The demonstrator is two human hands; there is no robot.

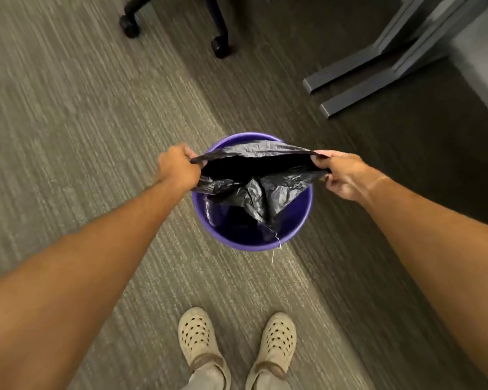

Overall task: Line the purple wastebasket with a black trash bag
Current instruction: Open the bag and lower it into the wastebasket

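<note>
**Trash bag held open above the wastebasket, rim not yet covered**

Trash bag (254, 175), black and crinkled, hangs stretched between two hands over the purple wastebasket (293, 229), which stands on the carpet (68, 122) just ahead of the person's shoes (197, 336). Its mouth gapes as a dark slit, and its lower body droops crumpled into the basket without reaching the bottom as far as can be seen.

The left hand (178, 168) is closed in a fist on the left end of the bag's mouth. The right hand (341, 175) pinches the right end, fingers curled shut on the film. Each hand sits just outside the basket's rim, with the bag spanning the opening between them.

Several things could go wrong, in my judgement. The thin film may tear if the mouth is pulled hard over the rim. The bunched lower part could stay wadded rather than spread out inside. A loose pale thread (278, 243) trails over the near rim. The light basket may also tip or slide if only one side is pulled down.
</note>
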